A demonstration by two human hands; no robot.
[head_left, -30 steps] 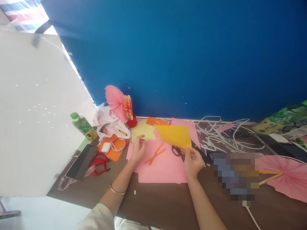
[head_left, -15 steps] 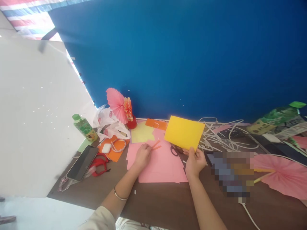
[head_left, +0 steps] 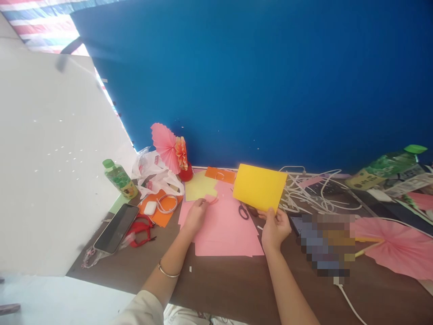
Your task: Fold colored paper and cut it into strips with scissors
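My right hand (head_left: 275, 228) pinches a yellow sheet of paper (head_left: 260, 186) by its lower right corner, and the sheet is raised and tilted toward me. On the left, the fingers of my left hand (head_left: 198, 214) are closed at the edge of the pink paper sheets (head_left: 230, 234). A thin orange piece (head_left: 213, 200), blurred, sticks out from these fingertips; its exact kind is unclear. Dark-handled scissors (head_left: 243, 212) lie between my hands, partly covered by the yellow sheet. Pale yellow paper (head_left: 199, 187) lies beyond my left hand.
To the left are a phone (head_left: 117, 228), a red strap (head_left: 142, 230), orange paper (head_left: 165, 216) with a white case (head_left: 150, 208), and a green-capped bottle (head_left: 120, 180). White cables (head_left: 297, 192) and a pink paper fan (head_left: 399, 248) are at right. A blue partition (head_left: 257, 90) stands behind.
My left hand has shifted slightly left and away from me, and the orange piece by its fingers has moved with it, now blurred. The right hand and yellow sheet are nearly unchanged.
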